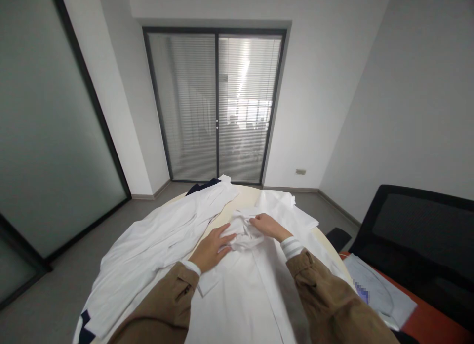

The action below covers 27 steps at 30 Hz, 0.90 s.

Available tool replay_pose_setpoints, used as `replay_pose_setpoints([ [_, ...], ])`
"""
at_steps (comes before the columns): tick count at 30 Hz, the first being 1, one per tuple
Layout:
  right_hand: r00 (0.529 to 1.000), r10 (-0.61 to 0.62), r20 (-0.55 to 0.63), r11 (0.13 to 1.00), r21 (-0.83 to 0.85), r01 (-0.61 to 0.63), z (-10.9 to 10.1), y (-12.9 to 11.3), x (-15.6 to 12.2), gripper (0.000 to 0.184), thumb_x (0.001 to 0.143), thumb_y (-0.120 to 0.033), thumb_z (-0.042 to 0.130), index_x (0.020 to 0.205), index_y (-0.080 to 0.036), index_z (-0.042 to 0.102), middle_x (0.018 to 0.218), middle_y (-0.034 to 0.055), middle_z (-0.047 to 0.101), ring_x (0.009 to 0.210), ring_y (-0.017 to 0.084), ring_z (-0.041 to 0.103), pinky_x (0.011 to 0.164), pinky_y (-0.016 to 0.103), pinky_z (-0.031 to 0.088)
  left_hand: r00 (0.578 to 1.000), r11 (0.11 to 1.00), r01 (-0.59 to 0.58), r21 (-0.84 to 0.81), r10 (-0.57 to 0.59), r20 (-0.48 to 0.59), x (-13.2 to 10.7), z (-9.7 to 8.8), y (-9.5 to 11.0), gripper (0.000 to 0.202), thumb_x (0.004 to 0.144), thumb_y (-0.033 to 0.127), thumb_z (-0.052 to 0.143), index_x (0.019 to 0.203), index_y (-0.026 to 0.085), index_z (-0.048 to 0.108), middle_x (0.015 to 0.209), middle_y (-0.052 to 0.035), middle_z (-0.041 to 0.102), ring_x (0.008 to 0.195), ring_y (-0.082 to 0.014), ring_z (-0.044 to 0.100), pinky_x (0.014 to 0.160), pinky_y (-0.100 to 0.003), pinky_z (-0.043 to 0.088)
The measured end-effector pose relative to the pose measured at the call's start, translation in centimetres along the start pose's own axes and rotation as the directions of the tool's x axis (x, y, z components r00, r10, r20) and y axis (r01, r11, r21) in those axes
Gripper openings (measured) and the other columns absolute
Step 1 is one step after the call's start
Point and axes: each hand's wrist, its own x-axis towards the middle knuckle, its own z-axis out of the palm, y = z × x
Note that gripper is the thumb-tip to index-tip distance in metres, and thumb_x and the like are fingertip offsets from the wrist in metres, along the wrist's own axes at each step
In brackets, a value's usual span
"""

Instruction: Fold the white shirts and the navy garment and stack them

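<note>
A white shirt (244, 294) lies spread on a round pale table (247, 198) in front of me. My left hand (212, 248) rests flat on the shirt near its bunched collar (242, 233), fingers stretched toward it. My right hand (267, 224) is at the far side of the collar, fingers curled onto the crumpled cloth. Both arms wear brown sleeves.
A pile of white garments (163, 240) with a dark one (202, 186) covers the table's left side. More white cloth (285, 206) lies at the far right. A black mesh chair (418, 245) and an orange surface with a light garment (381, 292) stand right. Glass doors (217, 104) are ahead.
</note>
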Motion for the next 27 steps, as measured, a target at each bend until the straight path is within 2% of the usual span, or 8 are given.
replay_pose_setpoints([
  [3,0.997,-0.006,-0.08,0.958,-0.288,-0.017,-0.4,0.1,-0.4,0.027,0.076,-0.035,0.061,0.089,-0.013,0.067,0.094,0.0173,0.07,0.089,0.03,0.065,0.075,0.038,0.046,0.998,0.998,-0.054,0.018,0.054,0.02,0.2,-0.2,0.3,0.035,0.094,0.028,0.055,0.127,0.034,0.062,0.156,-0.002,0.034,0.135,-0.0252,0.039,0.112,-0.047,0.039],
  [6,0.968,-0.203,-0.145,0.867,-0.487,0.109,-0.2,-0.8,-0.6,0.056,0.075,-0.034,0.063,0.127,-0.014,0.055,0.125,0.0199,0.06,0.113,0.034,0.057,0.085,0.042,0.045,0.993,0.993,-0.109,0.044,0.107,0.038,0.3,-0.1,0.2,0.029,0.093,0.026,0.056,0.118,0.033,0.069,0.155,-0.0001,0.036,0.134,-0.0256,0.038,0.112,-0.047,0.039],
  [9,0.955,-0.266,-0.131,0.842,-0.515,0.163,1.0,-2.0,-0.4,0.063,0.076,-0.047,0.064,0.13,-0.016,0.052,0.122,0.0189,0.062,0.114,0.035,0.057,0.087,0.045,0.044,0.987,0.987,-0.15,0.066,0.145,0.072,0.4,0.0,-0.1,0.025,0.092,0.025,0.058,0.11,0.032,0.073,0.153,0.0009,0.04,0.136,-0.0272,0.037,0.111,-0.048,0.039],
  [14,0.979,-0.017,-0.204,0.892,-0.445,-0.077,2.9,-2.3,1.3,0.037,0.088,-0.041,0.053,0.108,-0.011,0.062,0.106,0.0221,0.067,0.101,0.034,0.065,0.083,0.043,0.047,0.984,0.985,-0.16,0.061,0.155,0.084,0.3,0.4,-0.4,0.022,0.092,0.023,0.057,0.105,0.03,0.074,0.145,-0.0008,0.05,0.137,-0.0267,0.038,0.11,-0.046,0.041],
  [18,0.942,0.086,-0.324,0.996,0.013,-0.086,2.1,-1.6,3.6,0.035,0.094,-0.04,0.041,0.11,-0.012,0.057,0.105,0.021,0.067,0.101,0.03,0.065,0.084,0.042,0.05,0.993,0.999,0.018,-0.036,-0.022,-0.115,0.5,0.8,-0.9,0.025,0.095,0.023,0.05,0.11,0.026,0.069,0.127,-0.0027,0.065,0.125,-0.0218,0.053,0.107,-0.041,0.044],
  [21,0.9,0.018,-0.435,0.82,0.521,0.236,1.4,-1.3,5.2,0.047,0.097,-0.048,0.033,0.134,-0.02,0.038,0.122,0.0154,0.063,0.112,0.023,0.062,0.086,0.038,0.053,0.865,0.943,0.262,-0.204,-0.324,-0.383,0.8,0.7,-1.7,0.03,0.099,0.028,0.042,0.12,0.022,0.062,0.118,-0.0064,0.069,0.11,-0.0199,0.063,0.099,-0.038,0.05],
  [24,0.909,-0.213,-0.359,0.61,0.677,0.411,1.9,-0.8,6.0,0.058,0.094,-0.051,0.042,0.144,-0.03,0.023,0.147,0.01,0.046,0.134,0.018,0.045,0.101,0.039,0.045,0.677,0.844,0.402,-0.355,-0.535,-0.505,1.0,0.3,-2.5,0.034,0.098,0.031,0.042,0.128,0.02,0.053,0.126,-0.0104,0.063,0.109,-0.0204,0.064,0.09,-0.035,0.054],
  [27,0.925,-0.319,-0.209,0.722,0.579,0.38,3.2,0.5,5.7,0.066,0.089,-0.045,0.052,0.146,-0.027,0.024,0.153,0.0127,0.037,0.141,0.018,0.036,0.109,0.041,0.036,0.628,0.812,0.489,-0.317,-0.581,-0.518,0.9,0.0,-2.8,0.04,0.095,0.032,0.047,0.133,0.02,0.047,0.131,-0.0125,0.059,0.11,-0.0223,0.062,0.087,-0.036,0.053],
])
